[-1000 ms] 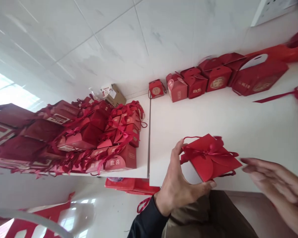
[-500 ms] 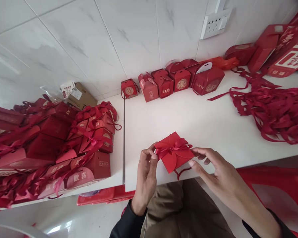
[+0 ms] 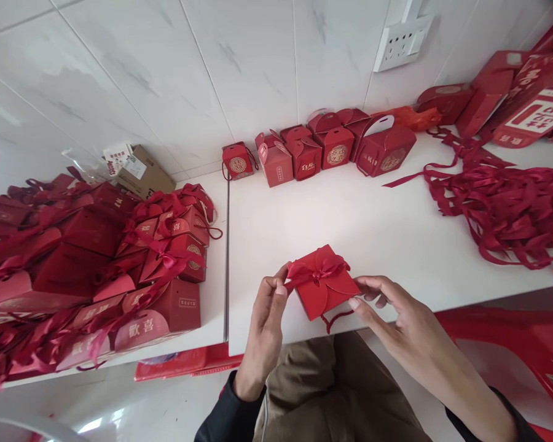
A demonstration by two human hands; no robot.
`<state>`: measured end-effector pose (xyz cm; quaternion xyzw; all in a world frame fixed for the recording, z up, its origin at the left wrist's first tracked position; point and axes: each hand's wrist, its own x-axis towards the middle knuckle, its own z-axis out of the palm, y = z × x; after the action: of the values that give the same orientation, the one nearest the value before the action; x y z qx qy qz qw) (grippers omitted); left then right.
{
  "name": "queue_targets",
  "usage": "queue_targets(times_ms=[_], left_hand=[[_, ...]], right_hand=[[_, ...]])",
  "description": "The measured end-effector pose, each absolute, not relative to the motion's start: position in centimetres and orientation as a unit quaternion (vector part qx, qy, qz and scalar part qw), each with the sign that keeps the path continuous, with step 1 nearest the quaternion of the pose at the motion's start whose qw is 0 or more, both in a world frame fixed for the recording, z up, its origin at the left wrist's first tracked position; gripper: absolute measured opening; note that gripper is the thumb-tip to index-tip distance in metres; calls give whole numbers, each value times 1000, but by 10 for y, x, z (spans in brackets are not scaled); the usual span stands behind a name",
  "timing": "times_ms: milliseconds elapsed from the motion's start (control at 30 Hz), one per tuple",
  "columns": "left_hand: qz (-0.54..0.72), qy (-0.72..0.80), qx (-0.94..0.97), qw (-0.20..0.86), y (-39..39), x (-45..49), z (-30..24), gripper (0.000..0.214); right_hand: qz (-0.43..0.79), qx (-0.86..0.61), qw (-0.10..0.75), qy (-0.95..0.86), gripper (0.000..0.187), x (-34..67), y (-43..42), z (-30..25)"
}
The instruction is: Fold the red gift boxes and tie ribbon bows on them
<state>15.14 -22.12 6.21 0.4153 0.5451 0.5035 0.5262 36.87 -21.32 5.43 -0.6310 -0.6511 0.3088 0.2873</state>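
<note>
A small red gift box (image 3: 325,298) sits near the front edge of the white table, its top flaps folded together and a dark red cord hanging from its front side. Across the top runs a red satin ribbon (image 3: 320,267) tied in a bow. My left hand (image 3: 267,319) pinches the ribbon's left end between thumb and index finger, beside the box's left corner. At the right corner, my right hand (image 3: 396,319) holds the box lightly between thumb and fingertips.
Many ribbon-tied red boxes (image 3: 166,307) are packed on the left table (image 3: 215,264). Several small boxes (image 3: 299,153) line the wall. A heap of loose ribbon (image 3: 511,209) lies at right, with larger boxes (image 3: 493,92) behind. A red plastic stool (image 3: 502,325) stands below.
The view has shifted slightly. The ribbon's right loop looks a little smaller and the bow sits flatter. Both hands keep nearly the same places at the box.
</note>
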Motion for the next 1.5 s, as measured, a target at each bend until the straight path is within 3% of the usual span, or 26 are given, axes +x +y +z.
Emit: queue_targets(times_ms=[200,433,633,900,1133,1267,1500], left_hand=[[552,489,374,562,-216,145,55,25],[523,536,463,474,-202,147,67,28],[516,524,488,470,-192,163,63,20],[516,524,475,484,-195,164,61,17],[515,526,463,493,-196,167,64,18],[523,517,456,501,-197,165,62,18],[528,506,431,529,-200,159,60,23]], right_hand=[[316,-635,285,-645,43,370,-212,64],[274,-579,346,-686,36,363,-182,79],[257,-555,333,-718,19,352,-167,73],[312,-610,326,-651,24,351,-174,72],[196,-575,386,-695,21,350,-186,79],[194,-547,364,-728,11,352,-190,75],[196,-579,369,-700,16,356,-192,61]])
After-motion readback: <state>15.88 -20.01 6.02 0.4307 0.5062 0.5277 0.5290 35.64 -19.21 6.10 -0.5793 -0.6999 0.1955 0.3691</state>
